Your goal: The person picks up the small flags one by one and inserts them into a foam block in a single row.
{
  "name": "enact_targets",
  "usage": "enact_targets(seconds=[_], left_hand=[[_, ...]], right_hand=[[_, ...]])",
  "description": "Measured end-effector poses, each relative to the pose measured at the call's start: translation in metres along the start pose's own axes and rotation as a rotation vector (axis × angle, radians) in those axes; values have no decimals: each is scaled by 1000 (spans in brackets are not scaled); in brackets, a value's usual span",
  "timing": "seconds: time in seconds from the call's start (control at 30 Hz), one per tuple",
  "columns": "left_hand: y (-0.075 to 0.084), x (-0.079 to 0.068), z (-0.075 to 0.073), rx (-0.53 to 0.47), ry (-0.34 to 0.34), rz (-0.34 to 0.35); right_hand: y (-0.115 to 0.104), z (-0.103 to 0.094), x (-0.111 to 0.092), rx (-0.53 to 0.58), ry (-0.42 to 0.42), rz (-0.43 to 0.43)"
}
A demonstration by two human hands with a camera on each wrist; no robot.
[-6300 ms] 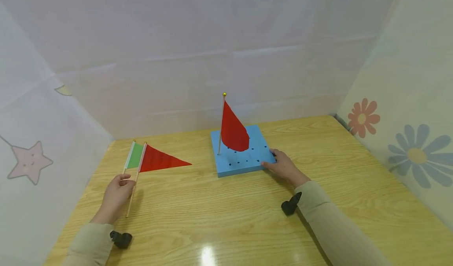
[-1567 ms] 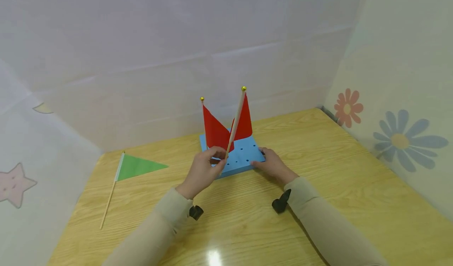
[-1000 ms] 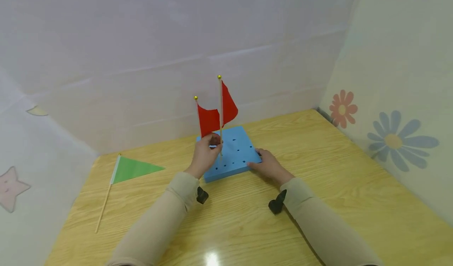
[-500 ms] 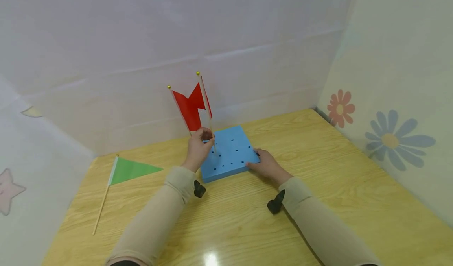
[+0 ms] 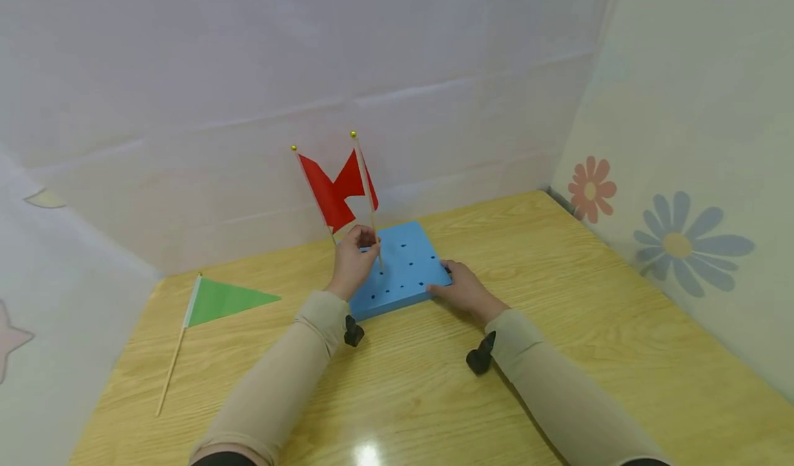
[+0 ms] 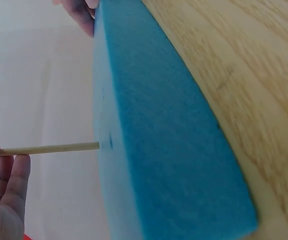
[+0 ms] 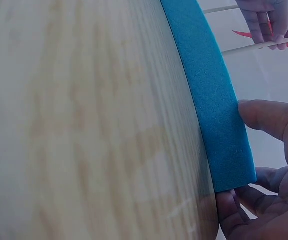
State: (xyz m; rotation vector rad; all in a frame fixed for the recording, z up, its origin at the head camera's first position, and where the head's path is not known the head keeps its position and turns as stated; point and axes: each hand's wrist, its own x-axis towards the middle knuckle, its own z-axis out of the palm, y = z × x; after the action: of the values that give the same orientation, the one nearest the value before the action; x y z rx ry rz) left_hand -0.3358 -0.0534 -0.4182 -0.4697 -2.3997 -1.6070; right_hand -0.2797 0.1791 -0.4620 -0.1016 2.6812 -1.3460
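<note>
My left hand (image 5: 355,262) pinches the thin wooden stick of a red pennant flag (image 5: 364,176) above a blue foam board (image 5: 397,269) with small holes. The stick's lower end meets the board's top; whether it sits inside a hole I cannot tell. Behind that hand a second red flag (image 5: 318,189) stands in the board's left part, tilted left, its foot hidden. In the left wrist view the pinched stick (image 6: 54,148) reaches the board's face. My right hand (image 5: 465,290) grips the board's near right corner, thumb (image 7: 264,117) on top and fingers at the side and underneath.
A green pennant flag (image 5: 226,302) lies on the wooden table (image 5: 422,397) at the left, its stick pointing toward me. White cloth walls (image 5: 248,73) enclose the table's back and sides.
The left hand has brought one red flag from the table's left to the board and stood it upright, leaving the green flag lying there. The standing flag now leans left. The right hand keeps its grip.
</note>
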Motion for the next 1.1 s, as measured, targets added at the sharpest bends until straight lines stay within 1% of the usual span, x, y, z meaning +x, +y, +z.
enact_targets(seconds=[0.2,0.33,0.4,0.5,0.57,0.77,0.93,1.1], left_hand=[[0,1,-1,29,6,-13],[-1,-2,-2,4,16,-29],[-1,-3,-2,-1,16,-26],[-2,-3,-1,7,12,-22],[-3,-4,0,29,9,-21],[-3,-9,0,66,-2,-42],[-2,-13,1,83,-18,-22],[-4,-17,3,86,-34,-25]], right_hand=[[-2,-1,-1,-9,2,-1],[-2,0,-1,-7,-5,8],[-2,0,-2,-9,-6,8],[-3,0,-2,-7,-3,4],[-4,-1,-2,-4,0,0],[-4,-1,-4,9,-5,1],[-5,0,-6,3,-6,0],[-7,-1,-7,5,-13,4]])
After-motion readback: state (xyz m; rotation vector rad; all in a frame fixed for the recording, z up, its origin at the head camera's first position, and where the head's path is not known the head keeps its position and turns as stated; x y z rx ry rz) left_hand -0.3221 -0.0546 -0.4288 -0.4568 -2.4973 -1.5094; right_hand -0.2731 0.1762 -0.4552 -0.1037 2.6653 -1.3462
